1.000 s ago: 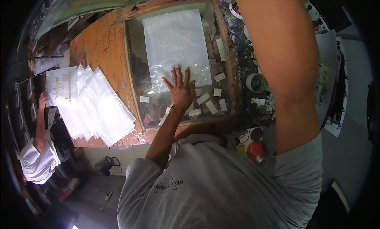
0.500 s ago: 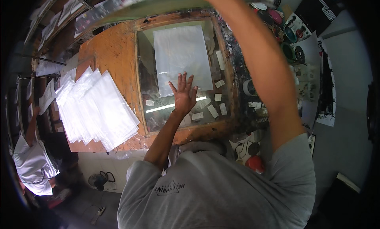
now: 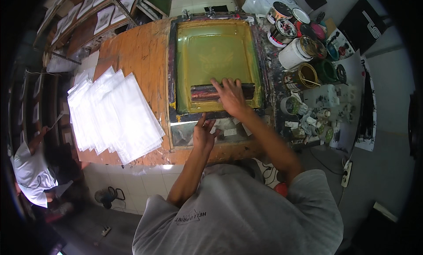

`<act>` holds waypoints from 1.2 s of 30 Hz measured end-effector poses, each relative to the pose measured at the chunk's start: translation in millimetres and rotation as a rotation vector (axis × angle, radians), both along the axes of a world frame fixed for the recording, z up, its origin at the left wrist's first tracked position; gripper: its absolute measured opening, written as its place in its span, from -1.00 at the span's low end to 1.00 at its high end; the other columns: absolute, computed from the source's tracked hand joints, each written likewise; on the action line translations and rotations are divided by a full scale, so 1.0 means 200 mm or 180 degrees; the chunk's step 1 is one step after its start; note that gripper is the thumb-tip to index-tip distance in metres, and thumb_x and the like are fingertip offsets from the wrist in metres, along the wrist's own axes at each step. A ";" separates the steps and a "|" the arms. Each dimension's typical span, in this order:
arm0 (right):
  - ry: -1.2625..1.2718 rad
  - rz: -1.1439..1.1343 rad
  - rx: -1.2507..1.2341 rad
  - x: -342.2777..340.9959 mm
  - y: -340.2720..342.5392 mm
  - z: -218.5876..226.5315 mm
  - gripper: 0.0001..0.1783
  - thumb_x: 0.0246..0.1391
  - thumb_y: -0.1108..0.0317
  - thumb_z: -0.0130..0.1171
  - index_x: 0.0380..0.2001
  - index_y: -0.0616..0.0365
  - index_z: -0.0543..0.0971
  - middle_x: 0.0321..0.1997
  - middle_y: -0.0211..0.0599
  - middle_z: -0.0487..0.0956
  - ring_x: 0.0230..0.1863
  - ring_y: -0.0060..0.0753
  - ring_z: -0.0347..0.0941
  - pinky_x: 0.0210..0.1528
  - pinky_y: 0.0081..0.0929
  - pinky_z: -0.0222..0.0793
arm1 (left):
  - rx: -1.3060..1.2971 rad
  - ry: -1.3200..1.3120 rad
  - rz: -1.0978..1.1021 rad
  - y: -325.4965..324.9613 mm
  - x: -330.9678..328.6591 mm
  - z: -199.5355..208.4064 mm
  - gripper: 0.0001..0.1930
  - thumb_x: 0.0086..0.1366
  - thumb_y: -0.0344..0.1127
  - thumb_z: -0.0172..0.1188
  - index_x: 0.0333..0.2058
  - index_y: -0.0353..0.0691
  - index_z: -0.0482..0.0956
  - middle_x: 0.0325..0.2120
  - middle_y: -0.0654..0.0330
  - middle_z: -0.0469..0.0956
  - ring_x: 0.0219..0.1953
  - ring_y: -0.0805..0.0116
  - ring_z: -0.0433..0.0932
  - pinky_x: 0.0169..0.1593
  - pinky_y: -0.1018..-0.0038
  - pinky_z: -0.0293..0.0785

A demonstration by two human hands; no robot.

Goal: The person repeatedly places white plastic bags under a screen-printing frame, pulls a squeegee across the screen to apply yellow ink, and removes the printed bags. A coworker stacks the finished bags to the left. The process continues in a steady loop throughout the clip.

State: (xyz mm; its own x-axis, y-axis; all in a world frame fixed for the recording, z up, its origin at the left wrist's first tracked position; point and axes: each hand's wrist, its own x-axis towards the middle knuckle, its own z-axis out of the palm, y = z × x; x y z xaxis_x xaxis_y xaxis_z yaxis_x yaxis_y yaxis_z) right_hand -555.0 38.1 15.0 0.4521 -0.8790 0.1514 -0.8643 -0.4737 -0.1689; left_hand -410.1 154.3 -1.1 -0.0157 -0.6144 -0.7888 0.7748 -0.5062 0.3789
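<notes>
A printing screen (image 3: 213, 50) with a yellow-green mesh and a dark frame lies flat over the glass part of the table. Across the near end of the mesh rests a squeegee (image 3: 202, 93), long and dark with reddish stains. My right hand (image 3: 232, 96) is closed on the squeegee, fingers over its top. Just at the screen's near edge is my left hand (image 3: 204, 134), fingers apart and slightly bent, one fingertip at the frame. It holds nothing. The clear plastic bag seen earlier on the glass is hidden under the screen.
A fanned stack of clear plastic bags (image 3: 121, 116) lies on the wooden tabletop (image 3: 132, 52) to the left. Paint cans (image 3: 282, 32) and jars crowd the right edge. A shelf rack (image 3: 79, 23) stands far left, with another person (image 3: 33, 169) below it.
The screen has come down over the glass and the bag. My right hand moved from the raised far side down to the squeegee; my left hand drew back off the bag.
</notes>
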 end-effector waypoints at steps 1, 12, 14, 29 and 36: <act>-0.0079 -0.0041 0.0171 -0.02 -0.01 0.00 -0.20 0.00 0.38 0.43 0.34 -0.04 0.38 -0.04 -0.12 0.50 0.10 -0.08 0.39 0.14 0.06 0.15 | 0.0014 -0.0031 0.0054 -0.01 -0.01 -0.04 -0.35 0.42 -0.03 0.19 0.36 -0.11 0.19 0.11 0.03 0.23 0.28 0.06 0.33 0.40 -0.29 0.05; -0.0149 0.0100 0.0012 -0.02 0.03 -0.18 -0.23 -0.05 0.42 0.42 0.28 -0.10 0.42 -0.03 -0.20 0.48 0.13 -0.13 0.40 0.33 0.59 -0.10 | 0.0429 -0.0195 0.0413 -0.04 -0.04 -0.10 -0.48 0.31 -0.09 0.33 0.15 -0.20 0.46 -0.11 0.13 0.40 0.07 0.17 0.46 0.16 -0.11 0.31; -0.0197 0.0103 0.0072 -0.02 -0.11 -0.20 -0.16 -0.09 0.39 0.47 0.32 -0.12 0.39 -0.01 -0.24 0.47 0.16 -0.15 0.40 0.39 0.65 -0.26 | 0.0420 -0.0201 0.0468 -0.05 -0.04 -0.07 -0.53 0.31 -0.10 0.32 0.11 -0.16 0.47 -0.13 0.15 0.40 0.06 0.18 0.46 0.13 -0.10 0.32; 0.0223 -0.0120 -0.0031 0.01 -1.63 -0.26 -0.03 -0.01 0.17 0.51 0.45 -0.31 0.26 0.22 -0.30 0.50 0.34 -0.15 0.37 0.43 0.70 -0.31 | 0.0505 -0.0232 0.0623 -0.01 -0.03 -0.06 -0.80 0.32 -0.17 0.32 -0.23 0.01 0.47 -0.31 0.32 0.46 -0.09 0.25 0.50 0.05 -0.04 0.43; -0.0494 0.0022 0.0586 -0.13 -1.75 -0.24 -0.16 0.11 0.16 0.42 0.44 -0.39 0.30 0.32 -0.20 0.48 0.36 -0.05 0.37 0.36 0.54 -0.08 | 0.0337 -0.0233 0.0536 0.00 -0.02 -0.08 -0.78 0.32 -0.28 0.32 -0.26 0.00 0.40 -0.30 0.32 0.50 -0.20 0.24 0.54 0.01 -0.09 0.52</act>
State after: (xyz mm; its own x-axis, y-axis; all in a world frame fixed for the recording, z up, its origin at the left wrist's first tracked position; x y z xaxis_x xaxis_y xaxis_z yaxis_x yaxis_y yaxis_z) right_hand -580.5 -312.9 -32.6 0.4421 -0.8952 0.0570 -0.8181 -0.4285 -0.3835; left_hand -414.8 154.4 -16.9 0.1398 -0.5173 -0.8443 0.8241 -0.4119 0.3888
